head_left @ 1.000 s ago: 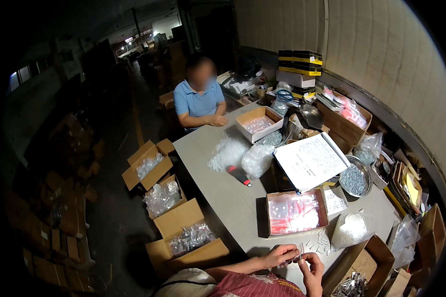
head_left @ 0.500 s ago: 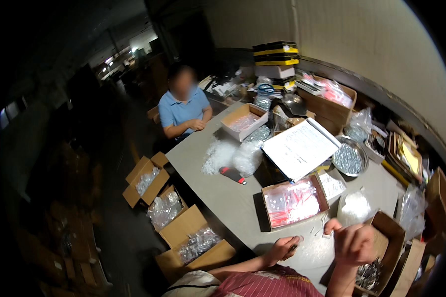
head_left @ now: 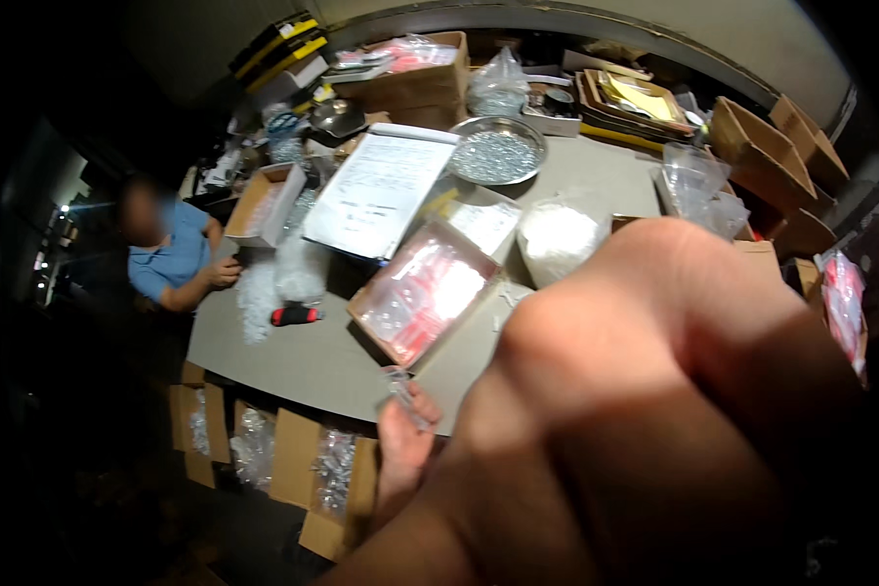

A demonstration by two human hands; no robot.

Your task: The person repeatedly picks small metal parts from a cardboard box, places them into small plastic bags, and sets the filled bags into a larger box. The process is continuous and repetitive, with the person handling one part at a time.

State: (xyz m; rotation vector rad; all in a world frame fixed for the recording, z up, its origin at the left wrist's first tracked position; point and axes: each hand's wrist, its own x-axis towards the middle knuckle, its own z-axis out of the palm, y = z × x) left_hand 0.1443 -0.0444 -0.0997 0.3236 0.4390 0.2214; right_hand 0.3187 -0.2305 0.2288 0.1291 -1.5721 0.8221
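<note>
Very close to the camera, my right hand (head_left: 615, 391) fills the lower right, knuckles bent and fingers curled. Its fingertips are hidden, so whatever it holds cannot be made out. Beyond it, my left hand (head_left: 407, 439) is at the near table edge, its fingers closed on a small clear plastic bag (head_left: 397, 385). Just past that bag lies a shallow cardboard box (head_left: 471, 241) of clear bags with red edges. A bulging clear bag of white material (head_left: 558, 237) stands to the box's right, partly behind my right hand.
A clipboard with paper (head_left: 379, 190) lies behind the box, beside a metal bowl (head_left: 537, 161) of small shiny parts. A red-and-black tool (head_left: 296, 315) rests at left. Open cartons (head_left: 296, 454) stand below the table edge. A person in a blue shirt (head_left: 171, 256) sits at the far left.
My view has swung to the right. My right hand has risen from over the table to close before the camera. A clear bag now shows in my left hand.
</note>
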